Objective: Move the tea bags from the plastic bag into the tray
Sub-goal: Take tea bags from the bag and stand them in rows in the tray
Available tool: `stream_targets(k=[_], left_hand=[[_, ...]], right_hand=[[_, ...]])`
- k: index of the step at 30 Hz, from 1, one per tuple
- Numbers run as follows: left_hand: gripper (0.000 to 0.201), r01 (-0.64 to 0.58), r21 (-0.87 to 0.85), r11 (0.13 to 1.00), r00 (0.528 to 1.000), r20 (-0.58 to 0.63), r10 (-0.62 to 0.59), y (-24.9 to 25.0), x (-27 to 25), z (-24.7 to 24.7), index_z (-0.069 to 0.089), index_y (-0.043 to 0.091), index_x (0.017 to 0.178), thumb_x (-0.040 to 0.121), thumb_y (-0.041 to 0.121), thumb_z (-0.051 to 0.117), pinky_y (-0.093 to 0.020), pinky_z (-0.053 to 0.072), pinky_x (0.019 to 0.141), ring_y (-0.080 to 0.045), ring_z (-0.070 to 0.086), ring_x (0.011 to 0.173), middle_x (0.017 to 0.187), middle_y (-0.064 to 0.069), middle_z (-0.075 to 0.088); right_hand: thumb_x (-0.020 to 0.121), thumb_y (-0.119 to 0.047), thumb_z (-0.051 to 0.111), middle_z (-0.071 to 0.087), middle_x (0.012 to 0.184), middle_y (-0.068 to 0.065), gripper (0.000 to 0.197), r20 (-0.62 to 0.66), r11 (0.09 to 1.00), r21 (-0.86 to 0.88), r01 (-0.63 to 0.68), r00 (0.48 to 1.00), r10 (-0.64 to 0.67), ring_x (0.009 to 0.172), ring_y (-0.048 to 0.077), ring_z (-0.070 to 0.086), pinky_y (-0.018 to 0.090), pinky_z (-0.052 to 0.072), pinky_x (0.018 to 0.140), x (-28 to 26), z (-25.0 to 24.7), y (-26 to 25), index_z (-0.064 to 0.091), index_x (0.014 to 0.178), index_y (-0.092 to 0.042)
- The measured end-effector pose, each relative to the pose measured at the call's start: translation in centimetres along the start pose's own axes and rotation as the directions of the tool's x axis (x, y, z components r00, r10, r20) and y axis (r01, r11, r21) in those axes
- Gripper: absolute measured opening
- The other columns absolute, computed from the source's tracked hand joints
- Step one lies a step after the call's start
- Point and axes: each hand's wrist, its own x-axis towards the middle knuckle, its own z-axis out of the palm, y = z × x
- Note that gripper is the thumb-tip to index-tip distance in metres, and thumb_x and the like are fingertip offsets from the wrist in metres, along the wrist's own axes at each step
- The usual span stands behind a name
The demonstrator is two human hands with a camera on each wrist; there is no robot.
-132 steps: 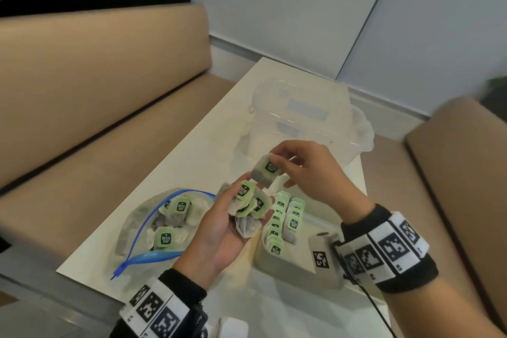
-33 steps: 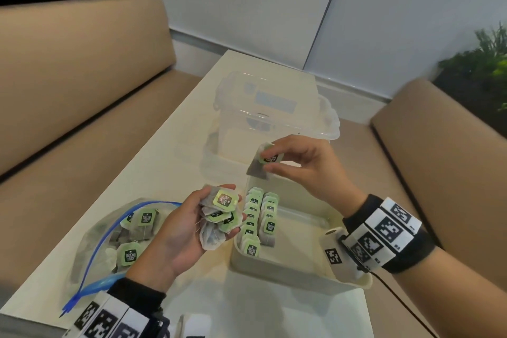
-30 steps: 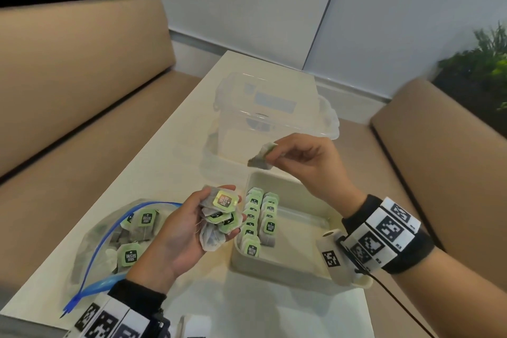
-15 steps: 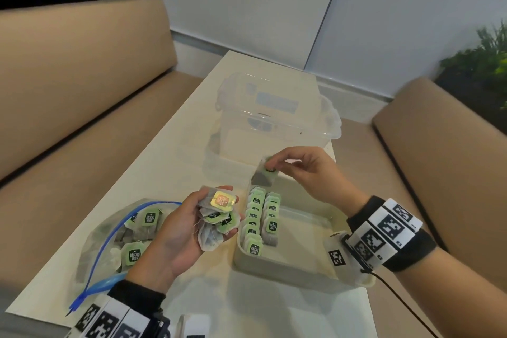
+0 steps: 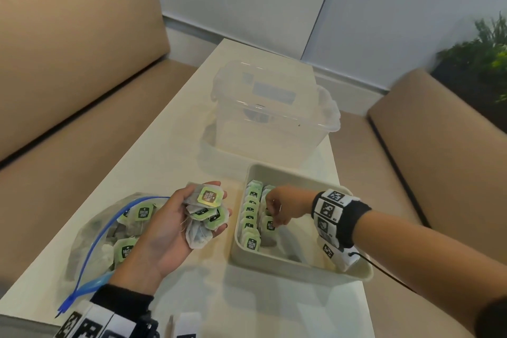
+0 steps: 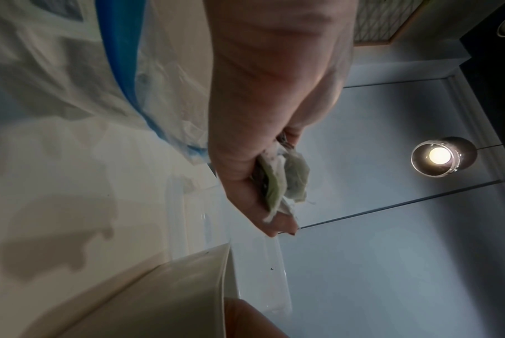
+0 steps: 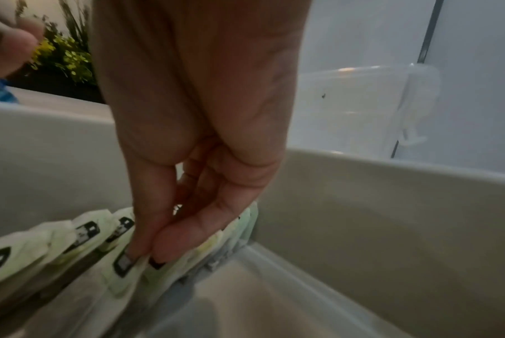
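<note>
Right hand (image 5: 285, 207) reaches down into the tray (image 5: 301, 269), thumb and forefinger pinching the top of one tea bag (image 5: 269, 225) in the second row. The right wrist view shows the fingertips (image 7: 158, 247) closed on the bag's upper edge, bag standing upright among its neighbours.

Left hand (image 5: 164, 228) is palm up, just left of the tray and above the table (image 5: 164, 145), fingers curled round a bunch of bags (image 5: 207, 211). Top one has a shiny gold tag, the rest green tags. In the left wrist view the bunch (image 6: 282, 183) pokes out between the fingers.

Tray sits at the near right of the table, beige, open top. Two rows of bags (image 5: 251, 217) stand along its left wall, green tags up, packed touching; left row is longer. The right part of the tray floor is bare.

Plastic bag (image 5: 90, 236) lies flat on the near left of the table, partly under the left wrist, blue zip strip open. Several bags (image 5: 124, 251) with green tags are inside it.

A clear lidded box (image 5: 274, 118) stands behind the tray, near it; cannot tell if they touch. Tan benches (image 5: 68, 77) run along both sides of the table. Both wrists wear bands with black and white markers.
</note>
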Motion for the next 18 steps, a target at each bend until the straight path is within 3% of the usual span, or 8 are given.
stream_targets(k=[6, 10, 12, 15, 18], left_hand=[[0.037, -0.017, 0.009, 1.000, 1.000, -0.013, 0.017, 0.1, 0.1, -0.3, 0.065, 0.009, 0.106, 0.097, 0.030, 0.036, -0.034, 0.058, 0.061, -0.029, 0.069, 0.077, 0.099, -0.011, 0.067], [0.035, -0.016, 0.033, 0.999, 1.000, -0.007, 0.016, -0.3, 0.3, 0.3, 0.067, 0.009, 0.104, 0.090, 0.031, 0.044, -0.032, 0.057, 0.061, -0.031, 0.064, 0.084, 0.095, -0.012, 0.066], [0.038, -0.009, 0.039, 0.999, 1.000, -0.002, 0.009, -0.5, 0.4, 0.6, 0.072, 0.008, 0.098, 0.081, 0.034, 0.049, -0.031, 0.056, 0.062, -0.031, 0.058, 0.088, 0.092, -0.013, 0.065], [0.043, 0.000, 0.053, 0.999, 1.000, -0.004, 0.001, -1.1, 0.8, 1.0, 0.070, 0.003, 0.096, 0.091, 0.037, 0.043, -0.030, 0.056, 0.063, -0.030, 0.055, 0.091, 0.087, -0.015, 0.064], [0.045, -0.008, 0.077, 0.997, 1.000, 0.002, 0.008, -1.5, 1.1, 1.7, 0.061, 0.006, 0.103, 0.097, 0.041, 0.034, -0.031, 0.054, 0.070, -0.023, 0.056, 0.080, 0.079, -0.012, 0.058]], right_hand=[[0.075, -0.018, 0.076, 0.054, 0.069, -0.007, 0.022, -0.057, 0.992, -0.121, -0.045, 0.998, 0.038, 0.055, 0.002, 0.046, 0.015, 0.034, 0.047, 0.7, 0.5, 0.1, 0.055, 0.081, -0.015], [0.074, -0.018, 0.077, 0.058, 0.067, -0.005, 0.028, -0.096, 0.994, -0.071, -0.077, 0.993, 0.070, 0.052, 0.004, 0.055, 0.015, 0.040, 0.047, 0.5, 0.2, 0.0, 0.050, 0.071, -0.016], [0.077, -0.018, 0.075, 0.059, 0.070, -0.001, 0.029, -0.192, 1.000, 0.000, -0.016, 0.981, 0.016, 0.053, 0.007, 0.056, 0.014, 0.043, 0.047, -0.6, -0.9, -0.8, 0.047, 0.071, -0.016], [0.084, -0.035, 0.067, 0.058, 0.076, -0.004, 0.024, -0.403, 0.965, 0.150, 0.214, 0.905, -0.138, 0.060, 0.005, 0.052, 0.012, 0.042, 0.054, -3.1, -3.2, -3.7, 0.053, 0.077, -0.017], [0.082, -0.051, 0.062, 0.060, 0.070, -0.006, 0.037, -0.312, 0.915, 0.300, 0.269, 0.934, -0.172, 0.055, 0.001, 0.055, 0.015, 0.044, 0.051, -5.1, -4.0, -6.6, 0.061, 0.080, -0.015]])
